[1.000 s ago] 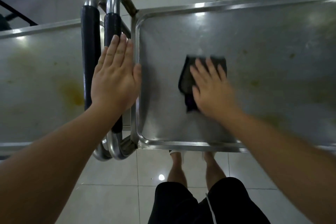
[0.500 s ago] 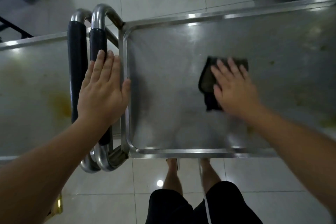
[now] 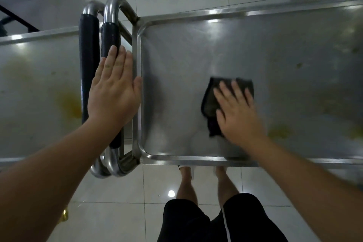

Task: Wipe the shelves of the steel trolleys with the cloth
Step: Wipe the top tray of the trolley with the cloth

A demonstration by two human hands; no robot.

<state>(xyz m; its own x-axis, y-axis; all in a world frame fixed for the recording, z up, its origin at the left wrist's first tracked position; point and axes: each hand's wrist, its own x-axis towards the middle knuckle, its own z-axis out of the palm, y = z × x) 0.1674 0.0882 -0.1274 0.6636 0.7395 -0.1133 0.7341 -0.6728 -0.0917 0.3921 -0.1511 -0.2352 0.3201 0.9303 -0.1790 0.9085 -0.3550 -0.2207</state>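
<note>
Cloth [image 3: 211, 102] flat on right trolley shelf [image 3: 176, 84], under right hand [image 3: 238, 113], fingers straight, pressing it. Left hand [image 3: 114, 92] flat on black handle [image 3: 110, 39].

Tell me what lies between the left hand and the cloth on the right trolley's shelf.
The head view shows the shelf's raised rim beside the left hand, then bare steel up to the cloth under the right hand.
</note>
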